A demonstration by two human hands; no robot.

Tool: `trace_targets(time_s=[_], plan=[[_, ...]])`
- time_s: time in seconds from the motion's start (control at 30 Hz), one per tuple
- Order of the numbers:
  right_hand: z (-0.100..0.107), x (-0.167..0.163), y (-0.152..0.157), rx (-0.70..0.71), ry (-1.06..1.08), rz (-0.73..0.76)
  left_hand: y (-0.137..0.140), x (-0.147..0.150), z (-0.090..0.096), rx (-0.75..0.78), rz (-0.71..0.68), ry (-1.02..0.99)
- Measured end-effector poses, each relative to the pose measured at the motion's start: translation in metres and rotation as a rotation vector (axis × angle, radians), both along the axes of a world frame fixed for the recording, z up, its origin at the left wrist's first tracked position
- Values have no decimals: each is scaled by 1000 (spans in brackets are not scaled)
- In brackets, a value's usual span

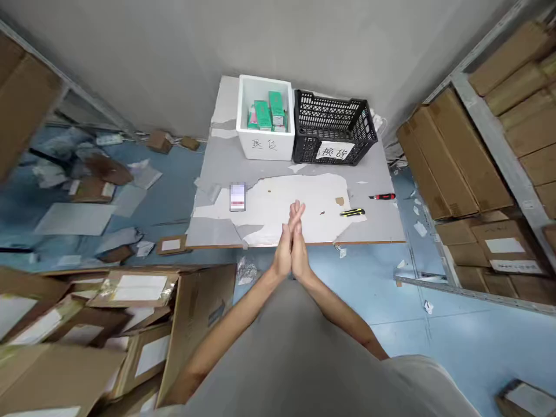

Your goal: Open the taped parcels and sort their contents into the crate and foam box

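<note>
Before me, a yellow-and-black cutter (353,212) lies flat near the worktop's (377,227) front edge, right of its middle and nearly parallel to it. I see a red-and-black cutter (384,197) by the right edge, narrow end leftward, and a phone (237,197), screen up and lit, towards the left edge.

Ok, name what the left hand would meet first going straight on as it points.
Probably the black crate, near its left end, though depth is unclear and the left hand might meet the tabletop first.
</note>
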State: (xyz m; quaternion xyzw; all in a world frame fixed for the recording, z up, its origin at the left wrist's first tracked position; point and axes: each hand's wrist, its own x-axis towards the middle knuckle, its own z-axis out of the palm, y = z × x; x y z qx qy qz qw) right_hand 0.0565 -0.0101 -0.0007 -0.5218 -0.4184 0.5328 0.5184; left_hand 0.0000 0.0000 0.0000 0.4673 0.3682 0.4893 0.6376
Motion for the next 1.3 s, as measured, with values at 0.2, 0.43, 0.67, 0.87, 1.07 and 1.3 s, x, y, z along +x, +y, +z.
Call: trace_targets(time_s=[0.2,0.43,0.67,0.87,1.07,1.3], plan=[[1,-3,-10,40,-3,143,27,-8,-2,70,152,101],[-10,21,33,28,-51,60,1,12,-20,-38,28,153],[-17,5,-15,2,-56,159,29,-3,-30,-66,163,117],[-34,-13,11,-147,-287,-223,-5,13,-27,-30,19,144],[-36,-7,-2,-102,-1247,154,-9,22,-33,-81,82,220],[-37,6,-9,-84,-235,95,-22,43,-25,-179,262,318]])
